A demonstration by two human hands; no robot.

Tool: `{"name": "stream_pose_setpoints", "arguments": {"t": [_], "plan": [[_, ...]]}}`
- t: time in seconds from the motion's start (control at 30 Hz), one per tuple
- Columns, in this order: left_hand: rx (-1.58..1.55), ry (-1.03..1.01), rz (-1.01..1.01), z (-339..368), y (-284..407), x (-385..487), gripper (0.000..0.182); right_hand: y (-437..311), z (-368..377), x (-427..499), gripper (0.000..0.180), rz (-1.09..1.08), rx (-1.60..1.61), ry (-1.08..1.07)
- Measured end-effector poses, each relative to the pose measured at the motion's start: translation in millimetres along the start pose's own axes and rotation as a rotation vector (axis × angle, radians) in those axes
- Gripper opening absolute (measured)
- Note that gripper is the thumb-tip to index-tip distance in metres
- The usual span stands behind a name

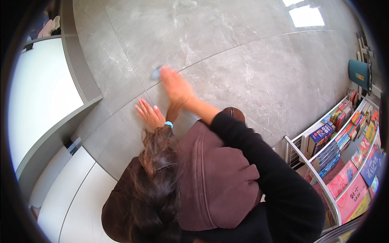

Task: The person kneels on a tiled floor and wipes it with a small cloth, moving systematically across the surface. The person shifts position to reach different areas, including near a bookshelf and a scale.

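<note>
My right hand [177,85], blurred by motion, reaches out over the grey floor tiles [243,66] from a black sleeve. At its fingertips is a small pale blue object [156,74], held against the floor close to a tile joint. Blur hides what it is, and the fingers cover part of it. Nearer to me, my left hand [149,114] rests palm down on the tiles, holding nothing, its thumb apart from the fingers. Dark hair with a light blue hair tie [168,124] hangs over that wrist. A brown garment [212,182] covers my knees.
To the right stands a white wire rack [319,179] filled with books and booklets [320,135]. Behind it is a teal object [358,73]. A grey-framed cabinet with a white panel [45,100] rises on the left, above white drawer fronts [82,194].
</note>
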State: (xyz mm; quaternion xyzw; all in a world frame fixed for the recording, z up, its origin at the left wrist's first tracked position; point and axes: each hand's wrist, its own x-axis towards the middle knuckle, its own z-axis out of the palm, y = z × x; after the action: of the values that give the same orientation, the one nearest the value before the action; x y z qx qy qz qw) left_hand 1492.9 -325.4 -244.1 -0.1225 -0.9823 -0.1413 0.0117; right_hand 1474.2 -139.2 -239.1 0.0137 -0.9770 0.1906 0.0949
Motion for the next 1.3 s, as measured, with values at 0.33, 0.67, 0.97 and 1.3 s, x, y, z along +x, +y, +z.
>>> {"name": "stream_pose_setpoints", "arguments": {"t": [0.33, 0.67, 0.97, 1.3], "plan": [[-0.039, -0.058, 0.3, 15, 57, 28, 0.059, 220, -112, -72, 0.048, 0.41, 0.07, 0.576], [-0.074, -0.057, 0.154, 13, 14, 23, 0.062, 25, -31, -28, 0.063, 0.233, 0.126, -0.041], [-0.114, -0.002, 0.081, -20, 22, 52, 0.057, 118, -58, -13, 0.058, 0.31, 0.364, 0.389], [-0.012, 0.034, -0.008, -1, -14, 31, 0.059, 182, -34, 74, 0.062, 0.308, -0.372, 0.283]]}}
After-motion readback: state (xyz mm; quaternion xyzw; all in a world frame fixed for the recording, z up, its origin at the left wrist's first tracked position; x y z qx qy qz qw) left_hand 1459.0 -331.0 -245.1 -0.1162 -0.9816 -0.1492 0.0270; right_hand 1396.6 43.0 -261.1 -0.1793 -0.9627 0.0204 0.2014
